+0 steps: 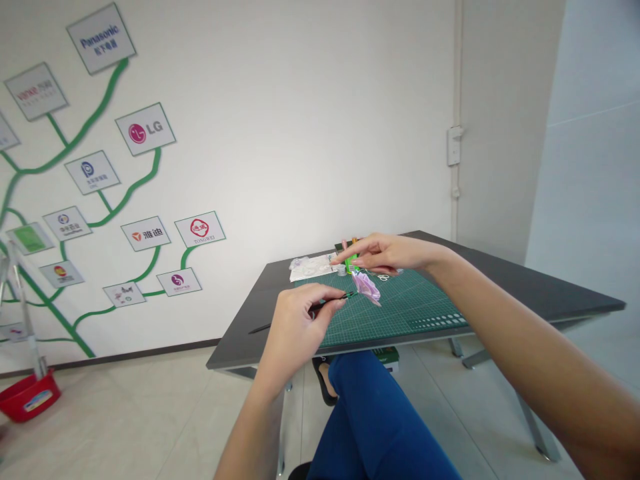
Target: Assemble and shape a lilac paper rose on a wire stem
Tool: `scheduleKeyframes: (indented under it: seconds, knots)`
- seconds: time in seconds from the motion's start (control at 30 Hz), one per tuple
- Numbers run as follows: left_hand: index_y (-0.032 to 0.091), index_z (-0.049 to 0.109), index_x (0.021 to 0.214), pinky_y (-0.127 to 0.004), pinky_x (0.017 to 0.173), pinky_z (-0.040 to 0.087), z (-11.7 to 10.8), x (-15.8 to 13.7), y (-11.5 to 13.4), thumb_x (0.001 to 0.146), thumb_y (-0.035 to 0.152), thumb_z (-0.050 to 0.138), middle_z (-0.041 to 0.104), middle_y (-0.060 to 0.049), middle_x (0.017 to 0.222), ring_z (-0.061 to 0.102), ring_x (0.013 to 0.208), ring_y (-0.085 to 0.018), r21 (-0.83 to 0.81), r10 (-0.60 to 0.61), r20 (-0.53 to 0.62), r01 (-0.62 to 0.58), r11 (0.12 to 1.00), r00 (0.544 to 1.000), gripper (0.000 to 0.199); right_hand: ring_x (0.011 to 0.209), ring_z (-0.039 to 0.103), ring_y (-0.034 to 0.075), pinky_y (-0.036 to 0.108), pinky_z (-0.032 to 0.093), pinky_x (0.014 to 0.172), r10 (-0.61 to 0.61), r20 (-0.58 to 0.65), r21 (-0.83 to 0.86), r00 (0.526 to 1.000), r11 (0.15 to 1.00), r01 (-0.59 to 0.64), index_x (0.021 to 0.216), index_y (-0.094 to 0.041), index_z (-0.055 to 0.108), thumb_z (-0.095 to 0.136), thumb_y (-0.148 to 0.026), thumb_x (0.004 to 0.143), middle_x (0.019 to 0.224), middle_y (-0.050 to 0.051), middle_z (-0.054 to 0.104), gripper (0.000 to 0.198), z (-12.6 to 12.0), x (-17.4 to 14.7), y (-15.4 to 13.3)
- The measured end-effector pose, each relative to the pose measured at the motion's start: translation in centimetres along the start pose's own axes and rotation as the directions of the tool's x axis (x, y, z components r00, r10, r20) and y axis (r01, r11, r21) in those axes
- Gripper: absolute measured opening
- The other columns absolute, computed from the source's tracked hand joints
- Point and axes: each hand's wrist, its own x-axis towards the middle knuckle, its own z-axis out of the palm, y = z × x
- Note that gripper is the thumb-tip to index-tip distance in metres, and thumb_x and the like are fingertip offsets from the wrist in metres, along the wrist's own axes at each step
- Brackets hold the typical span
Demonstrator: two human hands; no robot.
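Note:
My left hand (300, 317) pinches a thin dark stick (327, 305) between thumb and fingertips. A pointed dark end shows on the far side of this hand, seemingly part of the same stick. At the stick's right tip is a pale purple flower (367, 288), petals spread, with a bit of green where they meet. Above the flower hovers my right hand (383, 253), index finger stretched out to the left, other fingers bent, nothing visible in it. Behind its fingers stands a bright green object (351, 264), partly hidden.
A green cutting mat (400, 308) covers the middle of the dark table (505, 280). White sheets and clear plastic (311, 267) lie at its back left, white-handled scissors (383, 277) near the right hand. A red bucket (31, 397) stands on the floor, far left.

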Motion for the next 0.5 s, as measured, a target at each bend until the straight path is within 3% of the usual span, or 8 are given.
scheduleKeyframes:
  seconds: [0.13,0.33,0.5]
  knots:
    - [0.02,0.083,0.091,-0.025,0.066,0.055,-0.1,-0.2,0.0,0.093,0.015,0.071,0.084,-0.003,0.088,0.075,0.074,-0.017,-0.018,-0.016,-0.03,0.016,1.0,0.999,0.013,0.039,0.037,0.006,0.018,0.028,0.041,0.022,0.034,0.016,0.999,1.0,-0.022,0.145,-0.009,0.067,0.059,-0.032,0.103,0.047,-0.011,0.043,0.048,1.3,-0.2,1.6]
    - [0.02,0.083,0.091,-0.025,0.068,0.057,0.0,-0.2,-1.2,0.091,0.014,0.072,0.083,-0.004,0.086,0.077,0.076,-0.018,-0.041,-0.05,-0.122,0.046,0.998,0.991,0.013,0.037,0.035,0.007,0.019,0.031,0.041,0.028,0.034,0.081,0.999,0.996,-0.031,0.139,-0.01,0.07,0.06,-0.042,0.103,0.046,-0.012,0.039,0.05,5.0,-1.4,4.2]
    - [0.02,0.084,0.096,-0.028,0.075,0.061,0.5,-0.3,-2.1,0.09,0.015,0.072,0.084,-0.005,0.09,0.079,0.08,-0.02,-0.091,-0.109,-0.168,0.094,0.991,0.98,0.015,0.039,0.036,0.008,0.019,0.025,0.04,0.048,-0.048,0.097,0.998,0.994,-0.043,0.135,-0.012,0.072,0.054,-0.05,0.106,0.049,-0.011,0.038,0.05,8.1,-3.4,3.8]
